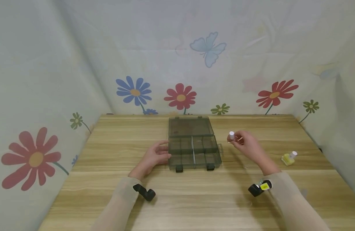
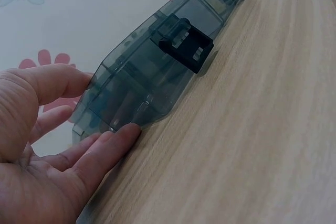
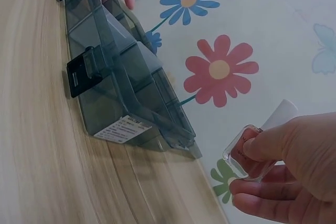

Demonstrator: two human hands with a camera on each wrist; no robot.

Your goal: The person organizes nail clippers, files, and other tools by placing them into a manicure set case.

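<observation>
A translucent dark green compartment box (image 1: pixel 174 162) stands on the table with its lid (image 1: pixel 190 126) laid back. My left hand (image 1: pixel 154 157) is at its left side, fingers fairly straight; in the left wrist view the fingertips (image 2: pixel 128 132) touch the box wall low down, near the tabletop, and another digit reaches the rim. To the right of the box, my right hand (image 1: pixel 246 146) pinches a small clear nail polish bottle (image 3: pixel 242 148) with a white cap (image 1: pixel 231 134), held above the table. My fingers hide part of the bottle.
A yellow nail polish bottle (image 1: pixel 288 159) with a white cap stands to the right of my right forearm. Black latches (image 1: pixel 210 166) stick out from the box's front edge. A curtain (image 1: pixel 154 64) printed with flowers hangs behind the wooden table (image 1: pixel 122 128).
</observation>
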